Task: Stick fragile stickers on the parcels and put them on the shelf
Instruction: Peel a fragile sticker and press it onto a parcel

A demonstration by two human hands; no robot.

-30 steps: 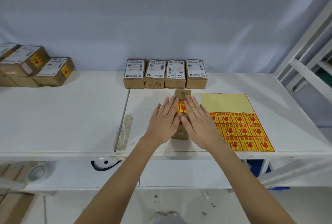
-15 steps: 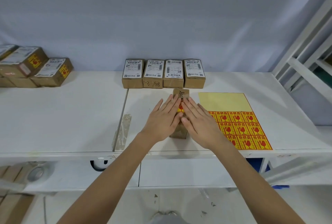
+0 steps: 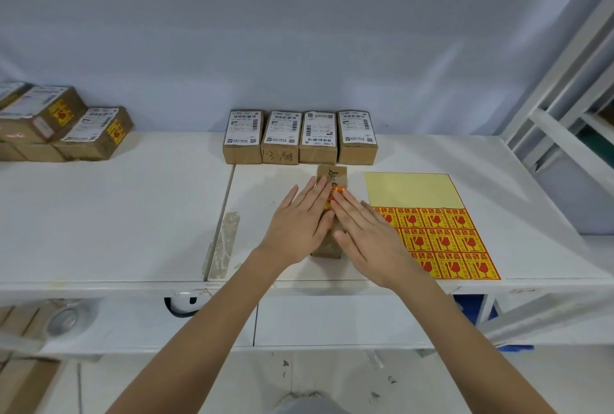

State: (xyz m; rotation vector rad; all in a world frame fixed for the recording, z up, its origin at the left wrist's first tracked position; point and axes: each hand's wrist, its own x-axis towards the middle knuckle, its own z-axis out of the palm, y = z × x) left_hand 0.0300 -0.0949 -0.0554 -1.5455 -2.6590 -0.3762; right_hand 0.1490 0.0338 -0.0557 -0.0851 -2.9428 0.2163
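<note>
From the head camera, both bare forearms reach forward from the bottom of the frame and converge over a brown parcel (image 3: 332, 177) lying lengthwise on the white table (image 3: 133, 214). The left hand (image 3: 295, 227) lies flat, palm down, fingers straight and slightly spread, their tips resting on the parcel's top. The right hand (image 3: 362, 234) mirrors it, fingers straight and close together, pressing down on a red-and-yellow fragile sticker (image 3: 335, 192) that shows between the two sets of fingertips. Neither hand curls round anything; both lie flat against the parcel.

Just right of the parcel lies the sticker sheet (image 3: 442, 241), its upper part bare yellow backing and its lower part rows of stickers, the right wrist covering the near left corner. Behind the parcel, a row of four labelled parcels (image 3: 299, 136) stands side by side near the wall. At far left sits a group of parcels already bearing fragile stickers (image 3: 66, 128). White shelf framing (image 3: 564, 108) rises at the right edge.
</note>
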